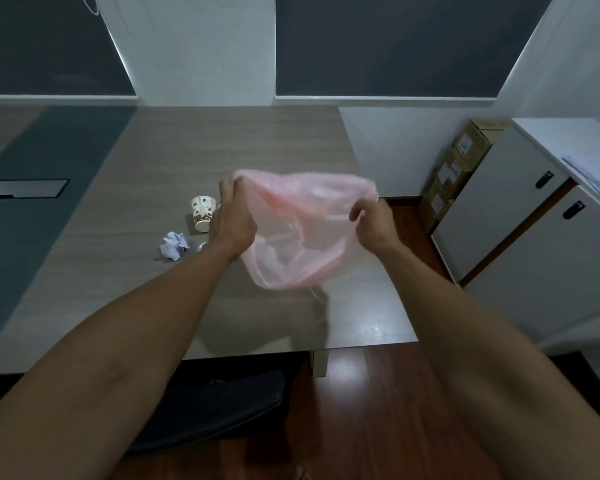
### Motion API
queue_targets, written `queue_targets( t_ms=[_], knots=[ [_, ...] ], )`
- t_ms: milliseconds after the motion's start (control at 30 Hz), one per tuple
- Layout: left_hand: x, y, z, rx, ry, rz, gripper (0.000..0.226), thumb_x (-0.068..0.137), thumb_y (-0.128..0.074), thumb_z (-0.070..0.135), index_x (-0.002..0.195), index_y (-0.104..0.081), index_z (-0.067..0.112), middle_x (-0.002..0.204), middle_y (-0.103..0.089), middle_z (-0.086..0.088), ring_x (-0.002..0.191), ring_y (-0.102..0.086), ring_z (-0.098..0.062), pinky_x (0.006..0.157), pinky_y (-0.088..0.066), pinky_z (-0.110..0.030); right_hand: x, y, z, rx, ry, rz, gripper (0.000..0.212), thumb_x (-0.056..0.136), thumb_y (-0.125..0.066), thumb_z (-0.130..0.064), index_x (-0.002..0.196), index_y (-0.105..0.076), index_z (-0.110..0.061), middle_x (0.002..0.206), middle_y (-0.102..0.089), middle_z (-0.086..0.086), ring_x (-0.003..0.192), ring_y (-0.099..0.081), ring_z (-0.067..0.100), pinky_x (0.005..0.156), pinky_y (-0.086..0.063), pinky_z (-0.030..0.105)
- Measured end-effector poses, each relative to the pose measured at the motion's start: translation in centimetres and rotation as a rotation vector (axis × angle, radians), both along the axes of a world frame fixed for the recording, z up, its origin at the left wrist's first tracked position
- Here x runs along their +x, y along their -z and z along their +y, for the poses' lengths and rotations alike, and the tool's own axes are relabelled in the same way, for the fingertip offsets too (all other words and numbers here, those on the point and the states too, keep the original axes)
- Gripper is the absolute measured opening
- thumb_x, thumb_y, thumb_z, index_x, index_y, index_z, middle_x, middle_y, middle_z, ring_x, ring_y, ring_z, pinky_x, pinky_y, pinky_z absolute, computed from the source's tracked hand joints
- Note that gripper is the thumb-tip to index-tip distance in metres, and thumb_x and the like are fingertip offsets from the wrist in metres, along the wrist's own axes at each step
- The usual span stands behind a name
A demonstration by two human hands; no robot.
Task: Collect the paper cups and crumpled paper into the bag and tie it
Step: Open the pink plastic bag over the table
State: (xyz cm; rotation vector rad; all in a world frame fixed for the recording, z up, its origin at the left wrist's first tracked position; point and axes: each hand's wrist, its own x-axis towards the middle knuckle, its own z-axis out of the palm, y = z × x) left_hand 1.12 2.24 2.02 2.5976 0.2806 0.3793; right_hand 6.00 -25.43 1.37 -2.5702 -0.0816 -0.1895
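Grey wood-grain is covering the surface (174, 161), which is running up to a white wall with dark panels at its far edge, while red-brown flooring is showing past its right edge beside white cabinets (520, 216) and stacked cardboard boxes (461, 161). Both bare arms are reaching forward over the surface's near edge. The left hand (234, 216) is pinching the left side of a thin pink plastic bag (302, 237) near its top, and the right hand (373, 220) is gripping the bag's right side, so the bag is hanging spread between them above the middle of the surface, its bottom sagging toward the near edge. A patterned paper cup (203, 211) is standing upright just left of the left hand. A ball of crumpled paper (174, 245) is lying on the surface nearer than the cup, toward the left. Something small and pale is peeking out at the left wrist, too hidden to identify.
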Motion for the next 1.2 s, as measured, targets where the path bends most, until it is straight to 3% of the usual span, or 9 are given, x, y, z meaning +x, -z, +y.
queue_targets(
  t_ms=[100,200,267,333,367,600,767,900,1200],
  knots=[
    [2.0,-2.4,-0.1,0.026,-0.059,-0.267,0.075,0.086,-0.048,0.001,0.155,-0.021,0.015,0.167,-0.006,-0.001,0.09,-0.064,-0.041,0.062,-0.046,-0.038,2.2,-4.1,0.4,0.036,-0.028,-0.24,0.04,0.091,-0.05,0.004,0.126,-0.065,-0.01,0.132,-0.052,0.019,0.118,-0.053,0.036,0.101,-0.049,0.042],
    [2.8,-2.4,0.3,0.139,-0.045,-0.332,0.085,0.087,-0.058,0.01,0.159,-0.013,0.012,0.167,-0.009,-0.012,0.094,-0.064,-0.04,0.058,-0.047,-0.035,2.8,-3.9,0.6,-0.039,-0.036,-0.495,0.063,0.102,-0.054,-0.023,0.158,-0.026,-0.029,0.144,-0.042,0.006,0.121,-0.049,0.031,0.102,-0.037,0.034],
    [1.8,0.0,0.6,0.2,0.163,0.068,0.097,0.083,-0.061,0.004,0.16,-0.005,0.017,0.164,-0.013,-0.015,0.109,-0.061,-0.045,0.079,-0.054,-0.045,2.3,-0.5,0.2,-0.207,-0.173,-0.208,0.06,0.105,-0.052,-0.037,0.158,-0.027,-0.03,0.151,-0.044,0.007,0.129,-0.051,0.033,0.106,-0.045,0.042],
    [0.0,3.3,1.3,0.25,0.343,0.466,0.099,0.078,-0.068,0.004,0.158,-0.009,0.012,0.166,-0.007,-0.012,0.119,-0.057,-0.042,0.087,-0.05,-0.041,0.1,3.2,-1.3,-0.509,-0.428,0.219,0.067,0.1,-0.056,-0.013,0.16,-0.026,-0.017,0.161,-0.034,0.013,0.139,-0.045,0.036,0.114,-0.041,0.044],
    [-0.4,4.2,1.9,0.236,0.347,0.493,0.098,0.076,-0.072,0.006,0.155,-0.014,0.009,0.167,-0.002,-0.01,0.115,-0.059,-0.041,0.081,-0.047,-0.038,-0.1,4.3,-2.0,-0.532,-0.44,0.331,0.075,0.095,-0.055,-0.001,0.161,-0.022,-0.014,0.164,-0.027,0.014,0.14,-0.043,0.038,0.115,-0.04,0.044],
    [0.1,2.7,5.1,0.17,0.218,0.207,0.122,0.068,-0.083,0.018,0.16,-0.001,0.017,0.163,0.015,0.016,0.135,-0.047,-0.033,0.088,-0.047,-0.04,2.1,0.3,-1.4,-0.273,-0.326,0.292,0.127,0.079,-0.075,0.006,0.159,0.012,-0.039,0.166,0.027,-0.007,0.146,-0.034,0.041,0.102,-0.049,0.044],
    [-0.6,0.9,8.9,0.238,0.174,0.264,0.124,0.07,-0.079,0.012,0.158,0.008,0.029,0.161,0.025,0.016,0.091,-0.066,-0.043,0.078,-0.057,-0.045,2.6,-0.1,2.4,-0.229,-0.325,0.264,0.13,0.078,-0.083,-0.003,0.157,0.011,-0.046,0.166,0.027,0.002,0.148,-0.024,0.049,0.106,-0.045,0.056],
    [-2.1,-1.4,14.1,0.26,0.061,0.266,0.127,0.073,-0.08,0.007,0.155,0.01,0.04,0.165,0.022,0.006,0.101,-0.064,-0.047,0.083,-0.057,-0.051,2.9,-1.4,7.7,-0.137,-0.343,0.24,0.123,0.083,-0.072,0.007,0.156,0.01,-0.049,0.167,0.025,0.001,0.139,-0.039,0.05,0.093,-0.054,0.053],
    [-6.6,-6.3,27.9,0.344,-0.21,-0.252,0.054,0.096,-0.048,0.025,0.147,-0.034,0.013,0.155,-0.034,-0.011,0.092,-0.063,-0.047,0.069,-0.049,-0.048,1.7,-4.4,26.6,-0.012,-0.504,0.045,0.1,0.088,-0.059,-0.002,0.162,0.003,-0.028,0.169,0.009,-0.012,0.127,-0.05,0.042,0.096,-0.051,0.047]
  ],
)
